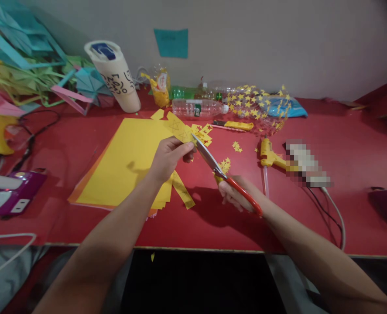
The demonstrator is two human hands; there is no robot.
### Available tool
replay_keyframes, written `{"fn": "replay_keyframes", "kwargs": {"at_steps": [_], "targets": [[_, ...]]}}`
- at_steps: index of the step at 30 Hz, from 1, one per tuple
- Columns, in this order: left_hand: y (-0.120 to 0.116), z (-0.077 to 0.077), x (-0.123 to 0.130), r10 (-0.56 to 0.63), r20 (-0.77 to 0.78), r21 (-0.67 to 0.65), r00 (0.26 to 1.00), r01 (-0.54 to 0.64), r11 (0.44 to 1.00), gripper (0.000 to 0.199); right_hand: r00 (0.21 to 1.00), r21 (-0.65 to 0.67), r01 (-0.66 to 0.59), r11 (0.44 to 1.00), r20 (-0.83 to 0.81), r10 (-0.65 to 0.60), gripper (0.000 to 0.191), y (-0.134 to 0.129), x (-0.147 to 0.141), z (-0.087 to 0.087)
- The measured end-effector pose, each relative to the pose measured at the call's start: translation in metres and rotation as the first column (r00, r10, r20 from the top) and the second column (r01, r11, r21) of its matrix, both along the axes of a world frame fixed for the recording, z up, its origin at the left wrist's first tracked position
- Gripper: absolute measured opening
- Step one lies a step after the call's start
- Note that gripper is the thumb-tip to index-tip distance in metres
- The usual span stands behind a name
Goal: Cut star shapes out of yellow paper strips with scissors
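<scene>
A yellow paper strip (176,127) with stars drawn on it is pinched in my left hand (170,157). My right hand (235,196) grips red-handled scissors (213,161), whose blade tips meet the strip's near end beside my left fingertips. Below my left hand, another marked paper strip (183,192) lies partly over the stack of yellow paper (114,161). Small cut-out paper stars (225,165) lie behind the scissors. Paper offcuts (206,134) with star-shaped holes sit just beyond the blades.
A yellow glue gun (270,155) and a utility knife (235,126) lie to the right. Plastic bottles (186,110) and a bundle of stars (255,102) line the wall. A white tumbler (118,78) stands left, near folded paper shapes (16,48). Cables (337,209) cross the table's right side.
</scene>
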State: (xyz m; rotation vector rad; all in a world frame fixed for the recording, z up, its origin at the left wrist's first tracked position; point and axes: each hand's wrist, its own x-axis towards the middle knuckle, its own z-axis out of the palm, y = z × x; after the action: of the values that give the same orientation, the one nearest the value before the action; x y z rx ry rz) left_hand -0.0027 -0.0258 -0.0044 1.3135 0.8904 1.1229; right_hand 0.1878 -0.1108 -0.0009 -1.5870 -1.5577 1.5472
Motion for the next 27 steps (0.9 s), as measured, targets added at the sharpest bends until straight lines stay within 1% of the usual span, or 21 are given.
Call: {"fn": "replay_keyframes", "kwargs": {"at_steps": [3,7,12,17,19,23,25,27], "targets": [[-0.0004,0.0013,0.0003,-0.001,0.0,0.007,1.0,0.001,1.0,0.013,1.0,0.006,0.0,1.0,-0.008,0.0,0.045,-0.0001,0.001,-0.0001],[-0.0006,0.0042,0.0012,0.027,0.024,0.006,0.999,-0.027,1.0,0.012,1.0,0.02,-0.007,1.0,-0.008,0.007,0.045,0.0008,0.0022,0.0007],[0.0001,0.0076,-0.0007,0.048,0.042,0.036,0.998,-0.05,0.998,0.017,1.0,0.016,-0.01,1.0,0.015,0.01,0.045,0.0021,0.0026,0.0036],[0.0017,0.0081,-0.0026,0.088,0.054,0.043,0.995,-0.09,0.995,0.018,1.0,0.053,-0.026,0.998,0.008,0.026,0.046,0.0024,0.0021,0.0043],[0.0016,0.0079,-0.002,0.072,0.063,0.007,0.995,-0.073,0.997,0.018,1.0,0.066,-0.019,0.998,0.006,0.019,0.048,0.0022,0.0017,0.0037],[0.0002,0.0078,-0.0001,0.004,0.041,-0.077,0.999,-0.001,0.997,0.014,1.0,0.083,-0.015,0.996,-0.011,0.016,0.05,0.0016,0.0012,0.0017],[-0.0002,0.0078,0.0003,0.007,0.046,-0.071,0.999,-0.003,0.997,0.012,1.0,0.097,-0.017,0.995,-0.018,0.019,0.049,0.0014,0.0013,0.0008],[0.0,0.0078,0.0,0.023,0.06,-0.037,0.998,-0.021,0.999,0.012,1.0,0.101,-0.018,0.995,-0.018,0.02,0.049,0.0013,0.0015,0.0004]]}}
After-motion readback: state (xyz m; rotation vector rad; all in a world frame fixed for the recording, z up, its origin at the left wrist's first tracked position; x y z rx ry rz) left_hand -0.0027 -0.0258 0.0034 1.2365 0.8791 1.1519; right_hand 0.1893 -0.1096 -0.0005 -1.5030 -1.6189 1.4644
